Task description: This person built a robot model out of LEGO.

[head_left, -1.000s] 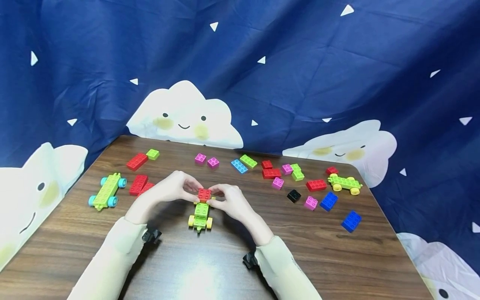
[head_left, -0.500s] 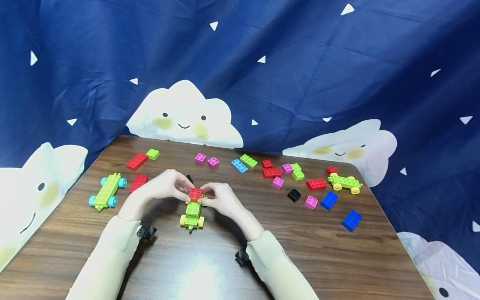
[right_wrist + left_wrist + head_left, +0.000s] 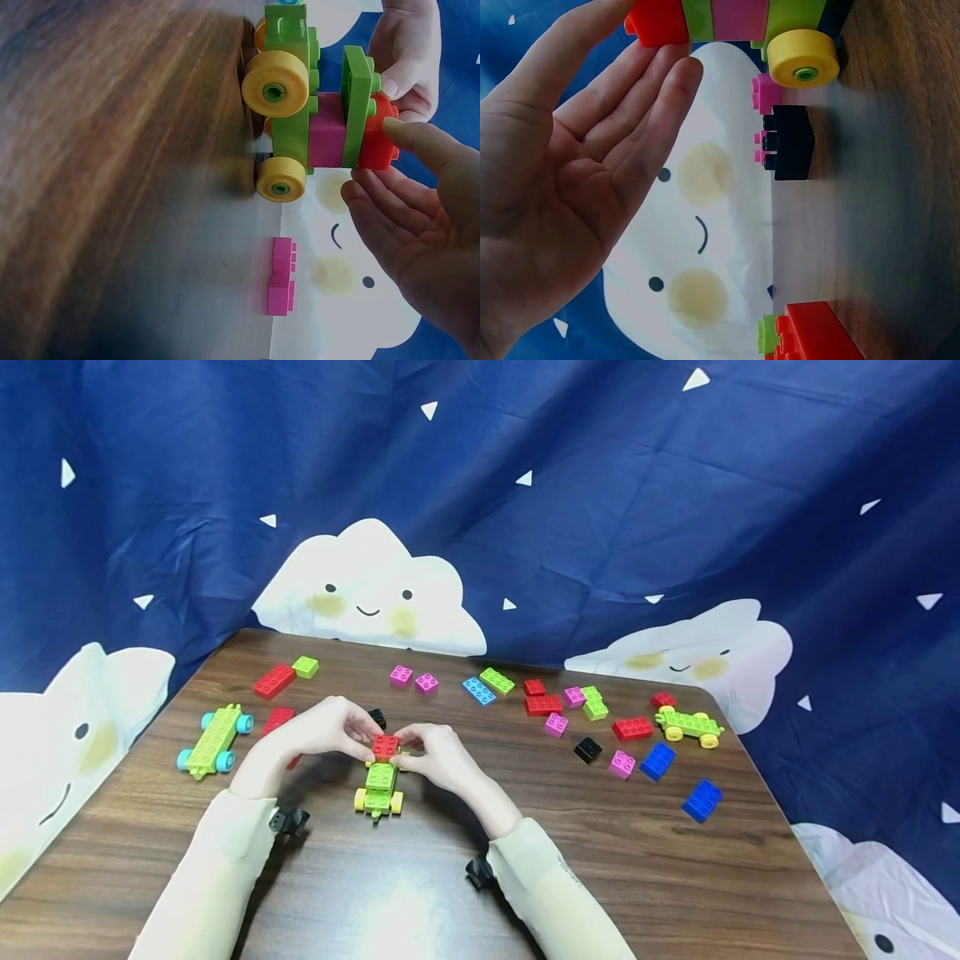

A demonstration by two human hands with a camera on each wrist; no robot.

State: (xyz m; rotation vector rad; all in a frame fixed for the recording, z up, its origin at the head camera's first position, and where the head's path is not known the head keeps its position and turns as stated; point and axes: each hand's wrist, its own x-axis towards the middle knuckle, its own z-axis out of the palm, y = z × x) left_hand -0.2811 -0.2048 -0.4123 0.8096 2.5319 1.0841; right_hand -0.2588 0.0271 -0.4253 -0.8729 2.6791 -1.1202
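Observation:
Between both hands stands a small toy car with a green base (image 3: 379, 802) and yellow wheels. A pink brick (image 3: 328, 131) sits on the base, with a flat green brick (image 3: 357, 105) over it. On top is a red brick (image 3: 386, 747). My left hand (image 3: 335, 731) pinches this red brick from the left, thumb on the near side. From the right, my right hand (image 3: 442, 762) pinches it too. The right wrist view shows the red brick against the green one, without a visible gap. A black brick (image 3: 791, 142) lies just behind the car.
To the left are a green car base with blue wheels (image 3: 213, 742) and red bricks (image 3: 274, 682). Two pink bricks (image 3: 413, 680) lie at the back. Several loose bricks, including a blue one (image 3: 702, 800), and another yellow-wheeled base (image 3: 690, 727) are spread across the right.
Both hands and the toy car have shifted left together, most of it in the first half second. The black brick behind the car has come into view. The grip on the red brick stays.

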